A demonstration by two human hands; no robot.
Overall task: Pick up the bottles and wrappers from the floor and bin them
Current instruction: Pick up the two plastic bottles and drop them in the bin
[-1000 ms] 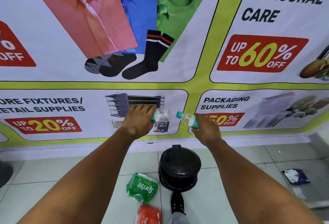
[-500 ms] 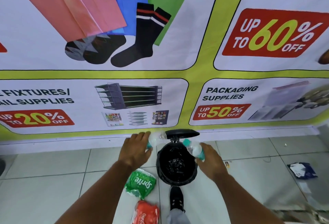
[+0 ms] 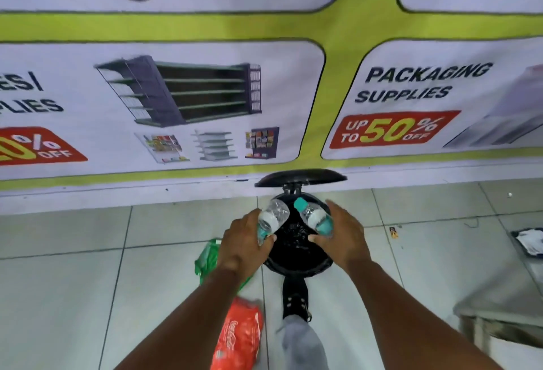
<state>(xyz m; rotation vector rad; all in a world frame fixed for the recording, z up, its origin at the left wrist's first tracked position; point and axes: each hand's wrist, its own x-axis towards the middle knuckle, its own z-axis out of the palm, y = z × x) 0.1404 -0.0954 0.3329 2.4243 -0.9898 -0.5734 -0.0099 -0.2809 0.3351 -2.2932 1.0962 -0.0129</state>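
A black pedal bin (image 3: pixel 296 266) stands on the tiled floor by the wall, with its lid (image 3: pixel 299 178) raised. My left hand (image 3: pixel 245 241) grips a clear plastic bottle (image 3: pixel 271 216) over the bin's left rim. My right hand (image 3: pixel 342 234) holds a second clear bottle with a teal cap (image 3: pixel 313 216) over the bin's right side. Both bottles point towards the wall above the open mouth. A green wrapper (image 3: pixel 207 261) lies on the floor left of the bin, partly hidden by my left arm. Nearer me lies a red wrapper (image 3: pixel 239 337).
My foot in a black shoe (image 3: pixel 295 299) rests on the bin's pedal. A printed banner (image 3: pixel 205 90) covers the wall behind. A blue-and-white wrapper (image 3: pixel 529 240) lies at the right edge, beside a metal table corner (image 3: pixel 505 311). A small scrap (image 3: pixel 393 232) lies on the tiles.
Both hands have come down from in front of the banner to just above the bin. The lid went from closed to raised. The view has tilted down and moved closer.
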